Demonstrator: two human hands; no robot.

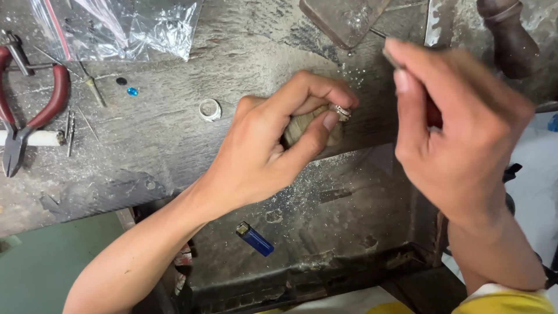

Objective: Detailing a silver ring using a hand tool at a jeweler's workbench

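Head cam, worn bench. Left hand (273,139) is clamped around a small wooden peg (302,129) w/ a silver ring (341,111) mounted at its tip, thumb and forefinger pinched just below the ring, pressed against the bench (174,139) edge. Right hand (459,128) is closed on a thin tool (393,58); tip sits above and to the right of the ring, not touching as far as I can tell (hand blurred). Red part under the palm may be the handle, can't confirm.

Progress, my read: metal dust lies on the bench and in the tray (349,221) below, so filing looks well underway; ring is on the peg, so not finished. A second ring (210,109) lies loose on the bench, left of the hand, near a blue stone (132,91). Pliers (23,110) at far left, lighter (254,239) in the tray, both idle.
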